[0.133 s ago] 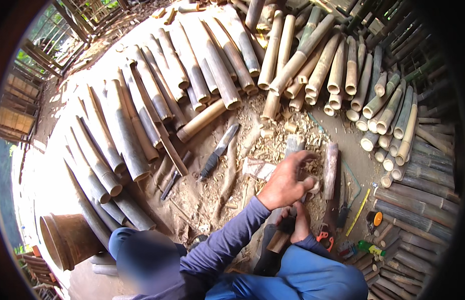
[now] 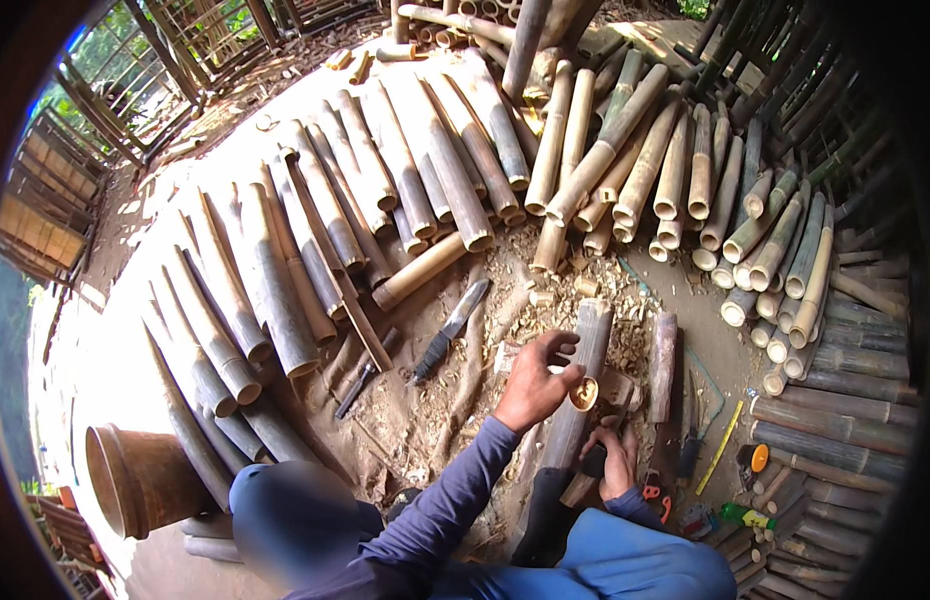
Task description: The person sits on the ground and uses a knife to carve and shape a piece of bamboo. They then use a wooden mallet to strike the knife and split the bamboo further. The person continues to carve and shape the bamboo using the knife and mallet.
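Note:
My left hand (image 2: 533, 385) hovers over a dark bamboo pole (image 2: 587, 335), fingers curved and apart from the thumb. By the thumb tip is a small round bamboo piece (image 2: 584, 394) with a pale yellow inside; whether the thumb touches it, I cannot tell. My right hand (image 2: 617, 462) is closed around what looks like a knife (image 2: 592, 461), with black binding and a brown wooden handle; its blade is hard to make out. The pole runs back from a black covering (image 2: 547, 505) beside my knee. Behind my right hand stands a block-like piece of wood (image 2: 617, 388).
Pale shavings (image 2: 545, 290) cover the ground ahead. A black-gripped machete (image 2: 447, 335) lies to the left, a short log (image 2: 662, 368) to the right. Cut bamboo tubes (image 2: 275, 280) fan around me. A brown bucket (image 2: 145, 480), yellow tape (image 2: 720, 447) and green bottle (image 2: 748, 516) lie around.
My left hand has drawn back to the left, and the small round bamboo piece now shows. My right hand has moved slightly right and down. The whole scene sits lower as the view tilts up.

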The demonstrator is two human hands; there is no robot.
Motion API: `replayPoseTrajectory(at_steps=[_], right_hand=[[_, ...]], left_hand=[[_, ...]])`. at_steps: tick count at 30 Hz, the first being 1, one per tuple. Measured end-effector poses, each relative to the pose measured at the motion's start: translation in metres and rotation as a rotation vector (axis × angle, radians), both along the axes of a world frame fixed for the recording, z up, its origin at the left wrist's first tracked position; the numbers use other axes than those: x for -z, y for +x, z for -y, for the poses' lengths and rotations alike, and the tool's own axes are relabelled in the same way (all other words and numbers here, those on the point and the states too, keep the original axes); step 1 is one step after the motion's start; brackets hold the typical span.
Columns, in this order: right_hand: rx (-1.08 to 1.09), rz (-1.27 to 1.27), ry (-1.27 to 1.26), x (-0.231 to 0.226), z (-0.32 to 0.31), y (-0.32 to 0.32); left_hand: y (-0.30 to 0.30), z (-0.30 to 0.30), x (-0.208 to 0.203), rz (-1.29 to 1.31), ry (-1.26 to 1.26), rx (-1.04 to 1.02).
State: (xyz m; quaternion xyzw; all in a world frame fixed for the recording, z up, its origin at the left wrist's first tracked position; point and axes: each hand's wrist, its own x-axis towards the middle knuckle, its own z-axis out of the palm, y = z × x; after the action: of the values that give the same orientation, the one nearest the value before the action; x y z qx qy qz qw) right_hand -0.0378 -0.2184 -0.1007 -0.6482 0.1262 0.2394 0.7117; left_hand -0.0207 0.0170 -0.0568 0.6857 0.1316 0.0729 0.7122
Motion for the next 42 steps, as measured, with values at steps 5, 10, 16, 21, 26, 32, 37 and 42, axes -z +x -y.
replayPoseTrajectory(at_steps=[5, 10, 16, 21, 26, 32, 37, 42], right_hand=[[-0.228, 0.241, -0.814, 0.090, 0.075, -0.011], [-0.272, 0.358, -1.012, 0.190, 0.172, -0.064], [-0.437, 0.212, -1.109, 0.169, 0.148, -0.089], [-0.238, 0.426, -1.025, 0.218, 0.176, -0.080], [-0.358, 0.300, -1.045, 0.194, 0.176, -0.079], [-0.384, 0.355, -1.017, 0.191, 0.157, -0.089], [-0.330, 0.363, -1.026, 0.191, 0.172, -0.086], [-0.336, 0.251, -0.896, 0.183, 0.156, -0.083]], left_hand=[[-0.066, -0.062, 0.041, -0.173, 0.011, -0.406], [-0.097, -0.192, 0.032, -0.198, 0.734, -1.001], [-0.147, -0.297, -0.002, -1.055, 1.017, -1.172], [-0.158, -0.361, 0.050, -0.878, 0.509, -0.993], [-0.187, -0.352, 0.037, -0.865, 0.386, -1.105], [-0.214, -0.362, 0.006, -1.214, 0.591, -1.142], [-0.131, -0.302, -0.016, -0.913, 1.327, -0.670], [-0.110, -0.331, 0.067, -0.904, 1.316, -0.307]])
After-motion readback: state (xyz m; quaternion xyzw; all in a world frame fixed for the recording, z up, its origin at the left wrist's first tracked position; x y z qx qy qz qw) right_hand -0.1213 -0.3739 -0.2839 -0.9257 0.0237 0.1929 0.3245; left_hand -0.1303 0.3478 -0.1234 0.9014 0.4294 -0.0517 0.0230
